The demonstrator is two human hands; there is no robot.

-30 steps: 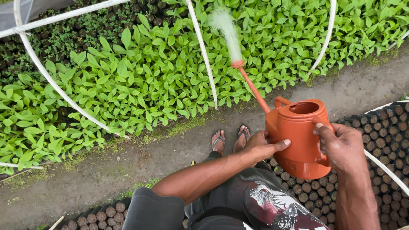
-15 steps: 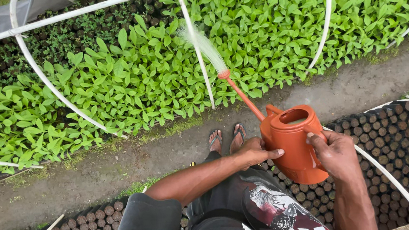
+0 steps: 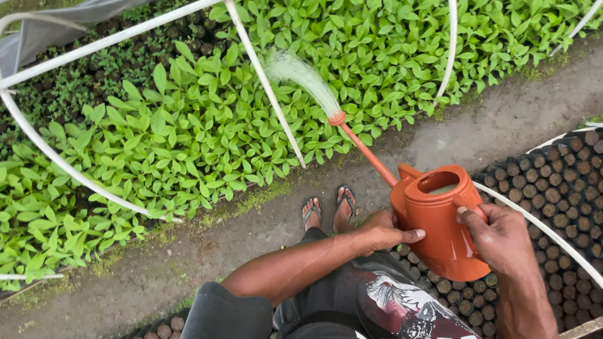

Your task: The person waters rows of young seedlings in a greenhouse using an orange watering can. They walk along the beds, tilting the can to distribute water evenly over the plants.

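The orange watering can (image 3: 440,223) is tilted over the dirt path (image 3: 179,251), its long spout reaching toward the seedling bed (image 3: 190,121) beyond the path, where a spray of water (image 3: 301,76) fans out from the rose. The right hand (image 3: 499,238) is wrapped around the can's handle, which it hides entirely, fingers clamped together; the left hand (image 3: 382,231) presses flat against the can's near side, fingers together and stretched out. The can covers part of the soil-filled pots (image 3: 575,184) on the near side of the path, the frame edge cuts off the white hoops (image 3: 258,72), and only the toes of both sandalled feet (image 3: 330,210) show.
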